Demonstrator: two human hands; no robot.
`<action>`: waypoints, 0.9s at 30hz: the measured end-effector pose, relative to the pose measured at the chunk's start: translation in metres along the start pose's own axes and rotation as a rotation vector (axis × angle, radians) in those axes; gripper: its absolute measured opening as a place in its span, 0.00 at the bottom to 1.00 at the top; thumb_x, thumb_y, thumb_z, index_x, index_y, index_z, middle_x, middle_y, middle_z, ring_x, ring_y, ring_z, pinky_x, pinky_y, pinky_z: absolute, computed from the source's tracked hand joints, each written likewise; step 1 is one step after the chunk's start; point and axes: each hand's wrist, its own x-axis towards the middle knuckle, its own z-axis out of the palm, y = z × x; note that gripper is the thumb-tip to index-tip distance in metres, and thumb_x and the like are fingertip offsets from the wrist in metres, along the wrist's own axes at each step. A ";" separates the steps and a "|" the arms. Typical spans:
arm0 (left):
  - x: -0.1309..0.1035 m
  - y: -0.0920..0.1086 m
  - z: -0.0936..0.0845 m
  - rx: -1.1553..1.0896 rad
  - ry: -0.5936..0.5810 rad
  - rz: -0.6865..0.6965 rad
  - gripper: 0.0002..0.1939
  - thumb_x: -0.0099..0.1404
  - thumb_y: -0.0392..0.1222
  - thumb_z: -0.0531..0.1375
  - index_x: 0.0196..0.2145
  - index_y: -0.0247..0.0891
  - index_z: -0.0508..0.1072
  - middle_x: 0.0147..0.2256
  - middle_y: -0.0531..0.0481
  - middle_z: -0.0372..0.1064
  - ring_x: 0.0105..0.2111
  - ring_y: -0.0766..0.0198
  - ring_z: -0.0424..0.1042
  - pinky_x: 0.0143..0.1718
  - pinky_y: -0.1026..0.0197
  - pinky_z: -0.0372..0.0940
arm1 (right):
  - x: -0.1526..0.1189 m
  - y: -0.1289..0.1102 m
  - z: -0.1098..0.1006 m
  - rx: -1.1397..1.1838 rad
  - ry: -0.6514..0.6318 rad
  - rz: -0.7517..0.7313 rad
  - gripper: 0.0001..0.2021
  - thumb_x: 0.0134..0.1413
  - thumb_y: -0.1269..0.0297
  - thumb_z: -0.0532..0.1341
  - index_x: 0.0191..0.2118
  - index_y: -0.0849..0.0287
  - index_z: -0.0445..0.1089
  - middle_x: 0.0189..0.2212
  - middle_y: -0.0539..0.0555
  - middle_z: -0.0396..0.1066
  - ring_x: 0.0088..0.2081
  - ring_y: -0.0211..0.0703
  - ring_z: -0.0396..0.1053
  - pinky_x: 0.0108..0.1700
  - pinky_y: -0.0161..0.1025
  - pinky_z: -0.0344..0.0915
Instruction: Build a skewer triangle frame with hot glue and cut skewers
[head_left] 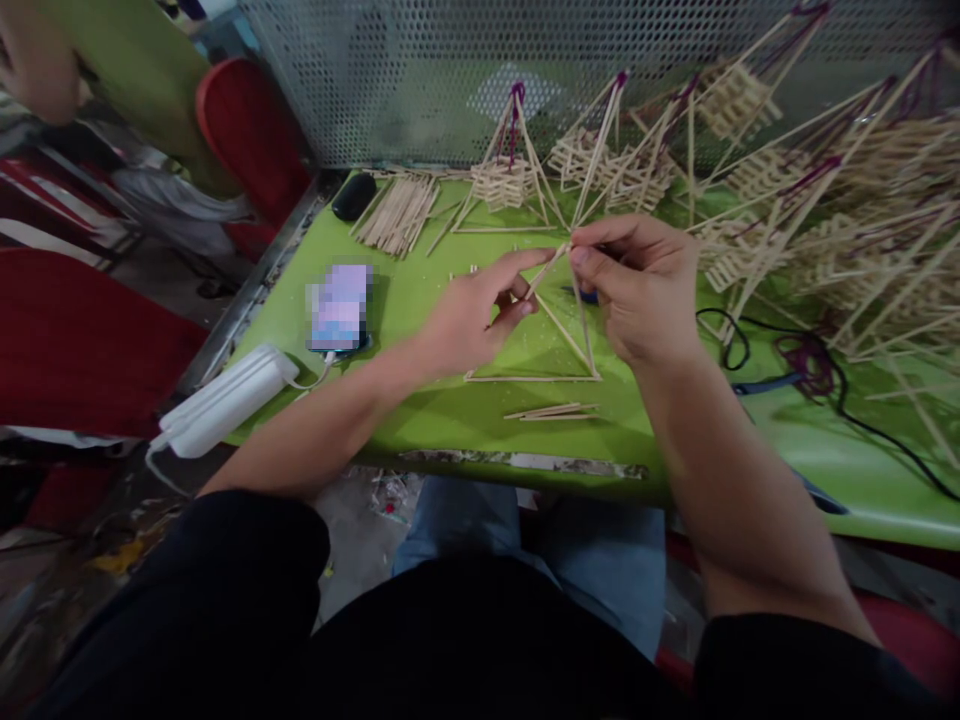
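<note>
In front of me stands a frame of thin wooden sticks [561, 329], its base stick lying on the green table and other sticks slanting up to a tip between my hands. My left hand [484, 305] is closed on a slanting stick of the frame, just below the tip. The fingertips of my right hand [637, 285] pinch together at the tip. Whatever small part they hold there is hidden. Several loose sticks [553, 411] lie near the table's front edge. A dark blue object [589, 296] shows partly behind my right hand.
On the green table [420, 420] lie a bundle of sticks [397, 213], a phone [341, 305] cabled to a white power bank [229, 400], and purple string [810, 365]. Finished-looking stick pyramids [504, 185] crowd the back and right, before a perforated metal panel [405, 90]. Another person's arm [41, 60] is upper left.
</note>
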 end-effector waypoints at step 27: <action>-0.002 -0.003 -0.001 -0.005 -0.001 -0.006 0.29 0.81 0.39 0.61 0.76 0.43 0.67 0.44 0.51 0.84 0.43 0.60 0.85 0.51 0.54 0.78 | -0.006 -0.019 -0.002 -0.273 0.045 -0.165 0.15 0.75 0.46 0.69 0.57 0.45 0.77 0.44 0.53 0.82 0.40 0.47 0.81 0.37 0.46 0.81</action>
